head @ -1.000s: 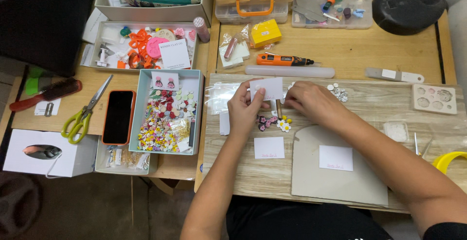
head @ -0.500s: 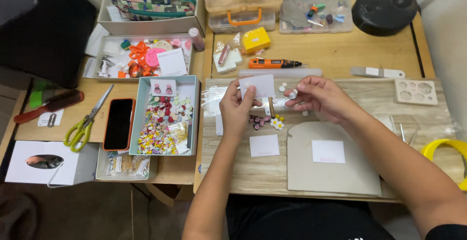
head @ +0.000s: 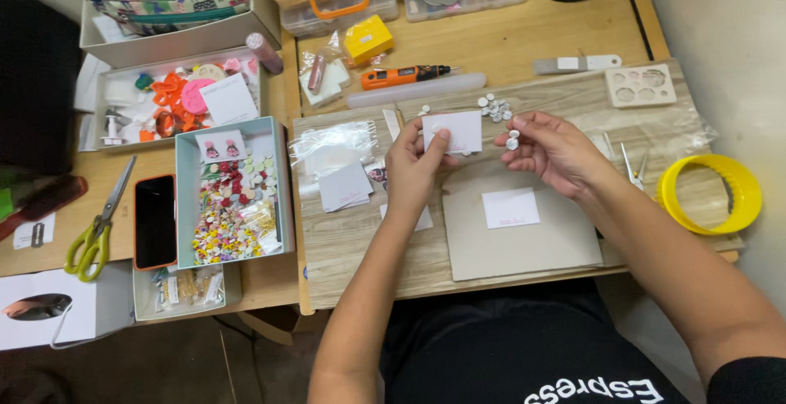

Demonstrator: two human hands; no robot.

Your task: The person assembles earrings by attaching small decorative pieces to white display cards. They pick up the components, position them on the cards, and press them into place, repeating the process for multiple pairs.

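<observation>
My left hand (head: pixel 417 162) holds a small white card (head: pixel 455 130) upright above the wooden board. My right hand (head: pixel 550 148) is just right of the card, pinching small white round pieces (head: pixel 512 139) between thumb and fingers. A loose cluster of the same white round pieces (head: pixel 494 108) lies on the board behind the card. Another white card (head: pixel 510 207) rests on a grey cardboard sheet (head: pixel 524 244) below my hands. More white cards (head: pixel 344 187) and clear plastic bags (head: pixel 332 138) lie to the left of my left hand.
A light blue tray (head: pixel 280 176) of small colourful pieces stands left of the board, beside an orange-cased phone (head: pixel 155 221) and green scissors (head: pixel 97 232). A yellow ring (head: pixel 709 194) and tweezers (head: pixel 629 167) lie at the right. An orange tool (head: pixel 403 76), boxes and a white mould (head: pixel 640 85) sit behind.
Both hands rose from the board with the card, then shifted right and apart; my right hand now pinches white round pieces beside the card. The camera view has moved closer.
</observation>
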